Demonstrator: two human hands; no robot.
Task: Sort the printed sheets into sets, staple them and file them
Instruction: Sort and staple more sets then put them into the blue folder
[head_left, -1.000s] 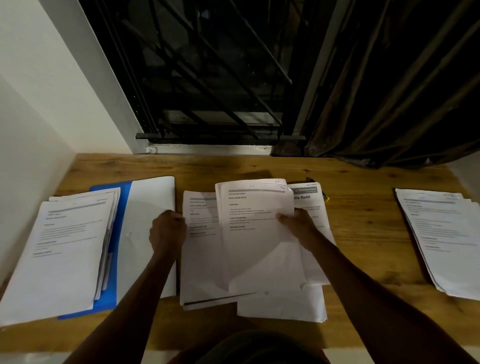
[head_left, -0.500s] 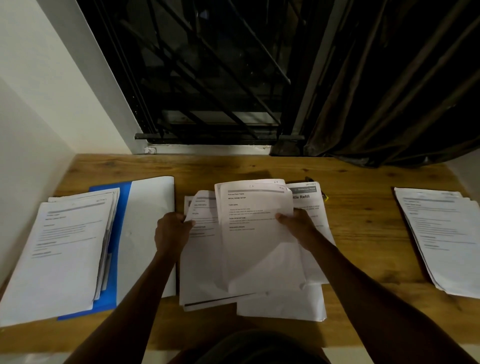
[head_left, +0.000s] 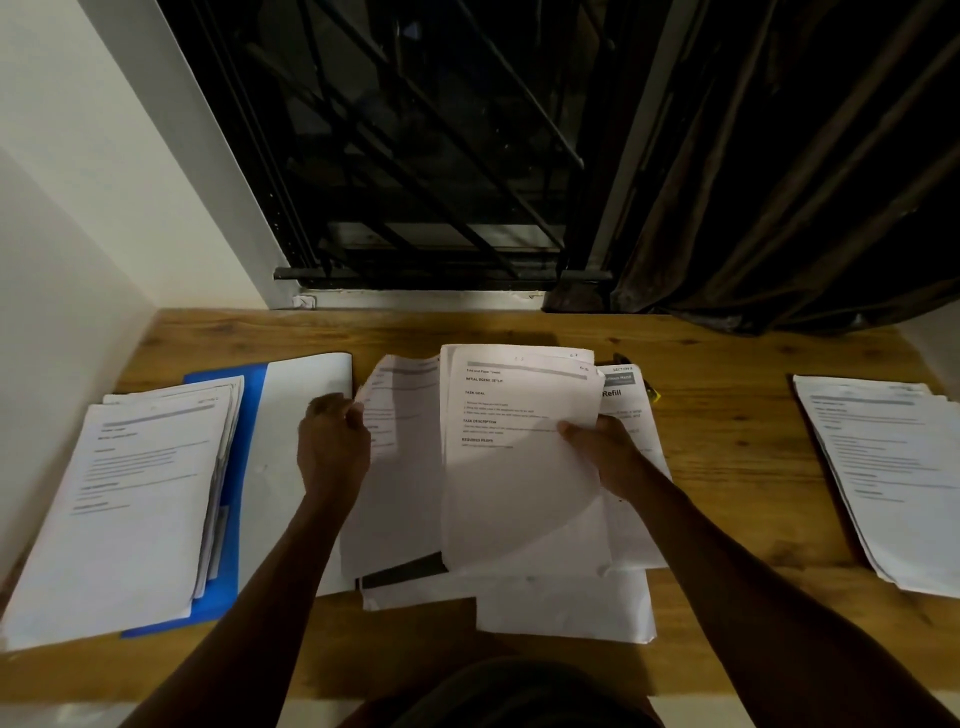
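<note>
Printed sheets lie in a loose pile (head_left: 561, 603) at the middle of the wooden desk (head_left: 727, 364). My right hand (head_left: 605, 452) grips a few sheets (head_left: 519, 467) by their right edge and holds them raised over the pile. My left hand (head_left: 332, 441) pinches the left edge of another sheet (head_left: 400, 467), lifted and curling up off the pile. A stack of sheets (head_left: 130, 499) rests on an open blue folder (head_left: 249, 395) at the left. Another stack (head_left: 893, 478) lies at the right edge of the desk.
A white wall borders the desk on the left. A barred window (head_left: 415, 156) and a dark curtain (head_left: 805, 182) stand behind the desk. A small dark and yellow object (head_left: 649, 392) peeks out behind the middle pile.
My left hand has lifted the left sheet off the pile, so it curls upward now. My right hand keeps its raised sheets in about the same place.
</note>
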